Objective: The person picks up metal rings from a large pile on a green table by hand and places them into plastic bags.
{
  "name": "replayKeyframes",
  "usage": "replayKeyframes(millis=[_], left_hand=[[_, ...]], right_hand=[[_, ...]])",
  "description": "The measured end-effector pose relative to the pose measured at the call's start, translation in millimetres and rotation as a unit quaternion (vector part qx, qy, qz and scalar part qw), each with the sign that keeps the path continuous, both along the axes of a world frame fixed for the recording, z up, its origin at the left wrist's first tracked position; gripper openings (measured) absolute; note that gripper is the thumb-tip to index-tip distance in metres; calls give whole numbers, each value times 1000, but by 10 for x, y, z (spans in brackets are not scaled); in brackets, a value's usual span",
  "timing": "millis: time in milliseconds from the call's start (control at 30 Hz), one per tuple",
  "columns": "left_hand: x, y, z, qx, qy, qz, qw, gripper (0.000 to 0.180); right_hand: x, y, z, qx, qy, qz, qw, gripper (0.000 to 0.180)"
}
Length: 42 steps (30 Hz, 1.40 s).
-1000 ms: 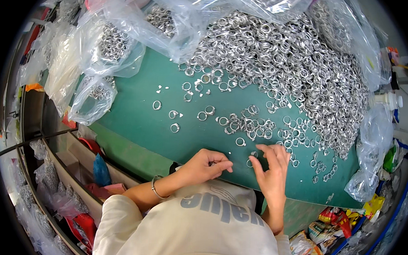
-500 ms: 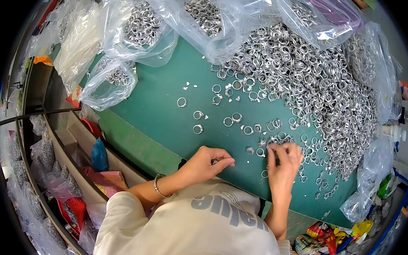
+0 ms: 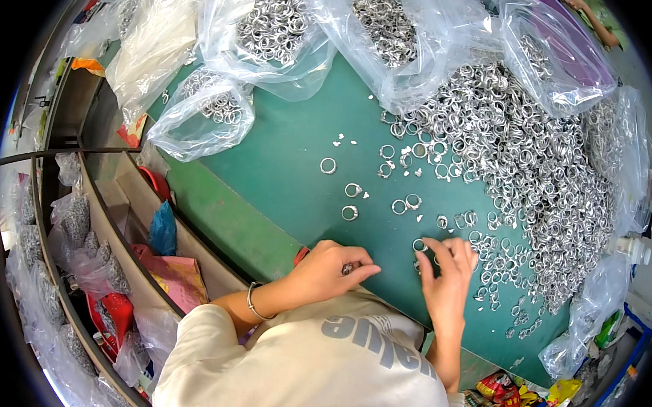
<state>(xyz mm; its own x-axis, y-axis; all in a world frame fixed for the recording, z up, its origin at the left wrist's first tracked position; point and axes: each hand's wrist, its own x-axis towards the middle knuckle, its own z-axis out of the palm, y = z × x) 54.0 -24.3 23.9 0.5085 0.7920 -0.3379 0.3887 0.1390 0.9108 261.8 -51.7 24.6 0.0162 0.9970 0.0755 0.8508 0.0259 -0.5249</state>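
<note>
My left hand is curled closed at the table's near edge, with silver metal rings showing between its thumb and fingers. To its right, my right hand pinches a single silver ring at the tips of its thumb and index finger, just over the green tabletop. Several loose rings lie beyond both hands, among them a plain ring and a pair. A large heap of similar rings spreads over the right side, its loose edge beside my right hand.
Clear plastic bags of rings line the far edge, with a smaller bag at the far left. Small white scraps dot the table. Drawers holding bags stand at left. Another person's arm shows at the far right.
My right hand has moved left, away from the loose rings at the heap's edge, with a ring now at its fingertips. My left hand stays curled. The whole view has shifted slightly.
</note>
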Motion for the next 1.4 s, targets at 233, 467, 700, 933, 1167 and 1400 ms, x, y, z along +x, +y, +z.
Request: replayKeyframes(millis=[233,467,700,933,1167,1400], left_hand=[[-162,107,-105,210,186,112,953,36],[-219,183,-118,205,228,121,944,38],[-266,284,-125,240,220,173,929,36],[-326,565,-235,284,226,208,908,19],[-266,569,159,-234,-201,231,923,9],[-15,257,219,-309,-264,95,909,12]], right_hand=[[178,-16,-36,14,-71,-167,983,26],[113,-107,-15,-12,59,-76,995,31],[150,-92,-113,2,-46,-102,994,32],[19,-75,29,27,62,-117,991,25],[-100,-122,151,-2,284,-113,952,24],[-314,-51,271,-21,375,4,927,22]])
